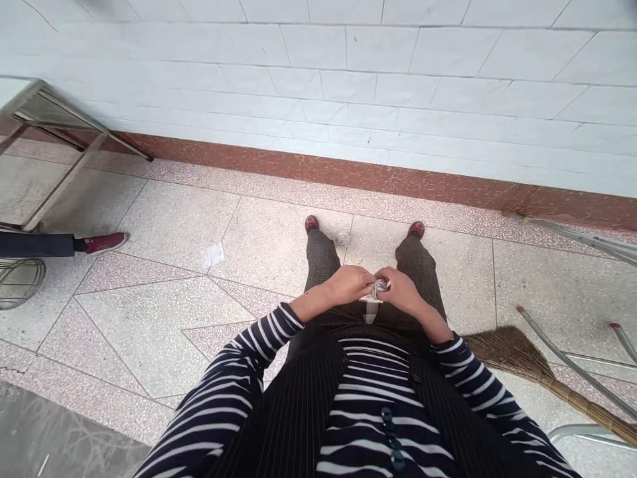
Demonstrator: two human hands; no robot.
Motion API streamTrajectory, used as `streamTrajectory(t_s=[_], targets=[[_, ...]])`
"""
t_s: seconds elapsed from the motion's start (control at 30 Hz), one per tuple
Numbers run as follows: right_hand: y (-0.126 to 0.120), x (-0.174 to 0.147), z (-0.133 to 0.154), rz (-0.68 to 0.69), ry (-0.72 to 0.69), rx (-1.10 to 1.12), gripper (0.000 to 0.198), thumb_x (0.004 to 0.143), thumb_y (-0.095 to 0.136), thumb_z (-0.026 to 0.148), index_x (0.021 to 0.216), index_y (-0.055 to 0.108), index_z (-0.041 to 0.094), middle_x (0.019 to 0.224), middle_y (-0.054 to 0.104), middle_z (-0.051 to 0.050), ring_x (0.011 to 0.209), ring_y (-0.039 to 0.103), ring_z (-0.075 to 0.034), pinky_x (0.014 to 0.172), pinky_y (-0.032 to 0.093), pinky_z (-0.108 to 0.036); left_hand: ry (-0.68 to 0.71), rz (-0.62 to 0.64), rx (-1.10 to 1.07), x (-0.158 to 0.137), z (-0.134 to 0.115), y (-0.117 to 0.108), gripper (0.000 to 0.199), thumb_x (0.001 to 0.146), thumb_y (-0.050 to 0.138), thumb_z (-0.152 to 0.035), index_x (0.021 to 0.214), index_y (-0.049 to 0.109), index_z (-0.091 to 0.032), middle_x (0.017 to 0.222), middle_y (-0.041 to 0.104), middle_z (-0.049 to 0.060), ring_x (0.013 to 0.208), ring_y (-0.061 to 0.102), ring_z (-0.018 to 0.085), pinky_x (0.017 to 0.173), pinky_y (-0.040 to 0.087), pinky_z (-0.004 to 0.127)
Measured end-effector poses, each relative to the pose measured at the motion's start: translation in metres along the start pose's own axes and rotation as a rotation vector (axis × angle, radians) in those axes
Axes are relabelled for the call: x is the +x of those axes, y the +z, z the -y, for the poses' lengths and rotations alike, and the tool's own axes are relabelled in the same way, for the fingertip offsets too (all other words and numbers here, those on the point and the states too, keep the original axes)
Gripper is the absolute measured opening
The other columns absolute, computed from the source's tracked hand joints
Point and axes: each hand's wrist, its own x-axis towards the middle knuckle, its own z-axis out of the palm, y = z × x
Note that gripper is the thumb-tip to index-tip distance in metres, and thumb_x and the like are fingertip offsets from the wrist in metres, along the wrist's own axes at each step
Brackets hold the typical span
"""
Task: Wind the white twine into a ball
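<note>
In front of my lap, my left hand (351, 284) and my right hand (402, 291) meet at a small bundle of whitish-grey strands (381, 286), which looks like string or yarn. The fingertips of both hands are pinched on it, left hand from one side and right hand from the other. A pale strip (369, 312) shows just below the bundle, against my dark trousers. On the floor between my feet lies a loose pale tuft (343, 238), similar in look to the strands.
Another person's leg and red shoe (106, 243) are at the left, near a metal-framed table (74, 172) and a wire coil (20, 282). White paper (213, 255) lies on the floor. To the right are a straw broom (512, 352) and metal chair legs (562, 358). A tiled wall (348, 86) stands ahead.
</note>
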Motion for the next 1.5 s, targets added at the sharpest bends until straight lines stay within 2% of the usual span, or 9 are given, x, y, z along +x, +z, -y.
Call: streamTrajectory(t_s=[0.1,0.27,0.5,0.67,0.8,0.97,1.13,1.33,1.5], targets=[[-0.009,-0.004,0.006,0.138,-0.026,0.090,0.016,0.062,0.070,0.017,0.076,0.064,0.020,0.074,0.061,0.002,0.071,0.056,-0.018,0.068,0.044,-0.029,0.086,0.005,-0.036,0.002,0.007,-0.001,0.026,0.100,0.049,-0.030,0.095,0.071,-0.016,0.090,0.072,0.009,0.085,0.066,0.018,0.076,0.044,0.026],[-0.023,-0.009,0.012,0.220,0.064,0.592,0.032,0.069,0.079,0.031,0.096,0.068,0.019,0.090,0.071,-0.002,0.084,0.065,-0.020,0.080,0.049,-0.032,0.055,-0.080,-0.232,0.009,0.019,0.003,0.032,0.103,0.044,-0.033,0.108,0.071,-0.015,0.101,0.073,0.009,0.094,0.066,0.017,0.082,0.044,0.024],[-0.019,-0.026,0.019,0.063,0.122,0.825,0.038,0.060,0.089,0.031,0.090,0.068,0.021,0.086,0.071,-0.001,0.081,0.064,-0.019,0.079,0.049,-0.032,-0.086,-0.163,-0.403,0.016,0.035,0.026,0.028,0.099,0.048,-0.030,0.106,0.070,-0.014,0.100,0.073,0.008,0.090,0.065,0.016,0.083,0.044,0.023],[-0.039,-0.041,0.028,-0.077,0.133,0.842,0.038,0.056,0.091,0.028,0.088,0.070,0.022,0.085,0.071,-0.001,0.080,0.063,-0.019,0.076,0.049,-0.031,-0.135,-0.156,-0.539,0.010,0.037,0.042,0.033,0.099,0.043,-0.031,0.084,0.066,-0.013,0.077,0.064,0.001,0.073,0.055,0.011,0.071,0.041,0.021],[-0.056,-0.049,0.042,-0.151,0.180,0.850,0.037,0.054,0.091,0.026,0.086,0.072,0.021,0.084,0.071,-0.001,0.079,0.062,-0.018,0.073,0.050,-0.028,-0.149,-0.169,-0.584,0.008,0.033,0.046,0.035,0.098,0.043,-0.034,0.079,0.064,-0.013,0.071,0.057,-0.002,0.069,0.049,0.010,0.068,0.037,0.020],[-0.065,-0.047,0.060,-0.210,0.163,0.845,0.040,0.051,0.092,0.025,0.086,0.073,0.019,0.083,0.071,0.000,0.078,0.061,-0.016,0.071,0.051,-0.027,-0.162,-0.177,-0.630,0.009,0.026,0.036,0.035,0.098,0.046,-0.036,0.083,0.066,-0.012,0.075,0.060,-0.001,0.071,0.051,0.010,0.069,0.038,0.019],[-0.074,-0.029,0.070,-0.393,0.113,0.855,0.042,0.044,0.095,0.024,0.079,0.071,0.020,0.078,0.069,0.001,0.073,0.062,-0.015,0.067,0.053,-0.027,-0.126,-0.128,-0.635,0.007,0.018,0.021,0.035,0.095,0.055,-0.041,0.078,0.066,-0.013,0.068,0.058,-0.002,0.066,0.051,0.009,0.066,0.037,0.020],[-0.082,-0.027,0.090,-0.398,-0.023,0.805,0.041,0.050,0.094,0.023,0.084,0.071,0.020,0.081,0.069,0.001,0.076,0.063,-0.015,0.070,0.054,-0.028,-0.128,-0.263,-0.574,0.015,0.040,-0.001,0.032,0.099,0.049,-0.035,0.087,0.069,-0.012,0.079,0.067,0.002,0.073,0.059,0.012,0.073,0.042,0.022],[-0.097,-0.020,0.097,-0.569,-0.187,0.664,0.041,0.055,0.093,0.023,0.088,0.068,0.020,0.085,0.070,0.000,0.081,0.066,-0.017,0.074,0.055,-0.031,-0.073,-0.277,-0.462,0.020,0.037,-0.032,0.030,0.099,0.049,-0.033,0.096,0.071,-0.012,0.082,0.070,0.003,0.076,0.063,0.013,0.073,0.042,0.022]])
